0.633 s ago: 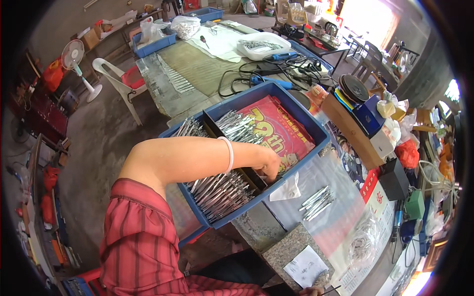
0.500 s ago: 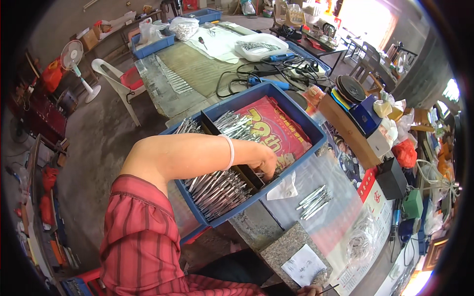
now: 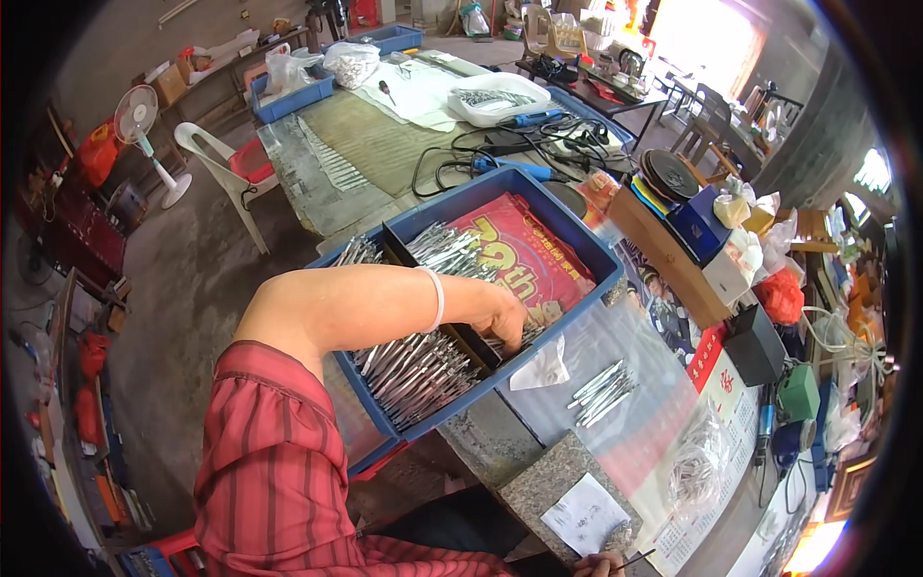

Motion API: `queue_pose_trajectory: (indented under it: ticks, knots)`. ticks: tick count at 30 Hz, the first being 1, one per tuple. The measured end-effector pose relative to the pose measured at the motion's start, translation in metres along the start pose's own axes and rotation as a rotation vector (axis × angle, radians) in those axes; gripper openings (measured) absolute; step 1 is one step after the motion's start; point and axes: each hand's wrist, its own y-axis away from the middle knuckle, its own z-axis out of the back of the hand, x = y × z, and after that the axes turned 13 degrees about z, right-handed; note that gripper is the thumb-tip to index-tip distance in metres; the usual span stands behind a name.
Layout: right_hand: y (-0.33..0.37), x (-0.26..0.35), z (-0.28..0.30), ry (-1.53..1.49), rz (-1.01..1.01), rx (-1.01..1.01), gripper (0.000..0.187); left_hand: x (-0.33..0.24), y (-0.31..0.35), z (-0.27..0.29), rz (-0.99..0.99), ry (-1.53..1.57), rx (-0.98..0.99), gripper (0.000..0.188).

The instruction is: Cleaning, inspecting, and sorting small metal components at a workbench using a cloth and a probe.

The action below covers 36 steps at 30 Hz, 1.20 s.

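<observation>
My left arm, in a red striped sleeve with a pale band at the wrist, reaches across a blue plastic bin (image 3: pixel 612 264). My left hand (image 3: pixel 505 315) is down inside it beside the black divider (image 3: pixel 481 346), fingers bent and closed, their tips hidden. Thin silvery metal rods (image 3: pixel 413 380) lie heaped in the near compartment, and more (image 3: pixel 452 248) sit beyond the divider next to a red printed bag (image 3: pixel 529 245). At the lower edge, my right hand (image 3: pixel 598 565) is closed round a thin dark stick (image 3: pixel 637 558), close to a stone slab (image 3: pixel 567 471).
A small bundle of metal rods (image 3: pixel 603 392) lies on the plastic-covered table right of the bin. White paper (image 3: pixel 586 514) with dark marks rests on the slab. Farther right are a clear bag (image 3: pixel 699 462) and a black box (image 3: pixel 757 341). Cables (image 3: pixel 452 163) tangle behind the bin.
The view has shifted slightly, so the bin and table appear a little farther left. My left hand stays in the bin, its fingers bent near the divider. My right hand still holds the stick.
</observation>
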Motion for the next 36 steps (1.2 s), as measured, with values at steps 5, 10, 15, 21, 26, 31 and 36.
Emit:
queue_pose_trajectory:
  ticks: [5, 10, 15, 21, 26, 31, 36]
  knots:
    - [0.0, -0.004, 0.001, -0.008, 0.009, 0.008, 0.029, 0.001, -0.005, -0.002, -0.096, 0.092, 0.012, 0.035]
    - [0.001, -0.001, -0.003, 0.062, -0.002, -0.037, 0.036, -0.019, 0.022, 0.009, -0.262, 0.067, -0.274, 0.02]
    - [0.003, 0.003, -0.007, 0.106, 0.003, -0.046, 0.037, -0.064, 0.031, 0.039, -0.463, 0.314, -0.132, 0.007]
    - [0.005, 0.002, -0.011, 0.06, -0.016, -0.117, 0.037, -0.162, 0.056, -0.038, -0.511, 0.137, -0.017, 0.012]
    - [0.004, -0.021, -0.002, -0.135, 0.032, -0.108, 0.016, -0.175, 0.028, -0.139, -0.392, -0.089, 0.029, 0.011]
    - [0.009, -0.035, 0.001, -0.299, 0.052, -0.109, 0.013, -0.182, -0.085, -0.199, -0.497, -0.564, -0.166, 0.019]
    - [0.013, -0.036, 0.008, -0.292, 0.174, -0.049, 0.008, -0.181, -0.102, -0.228, -0.417, -0.52, -0.446, 0.029]
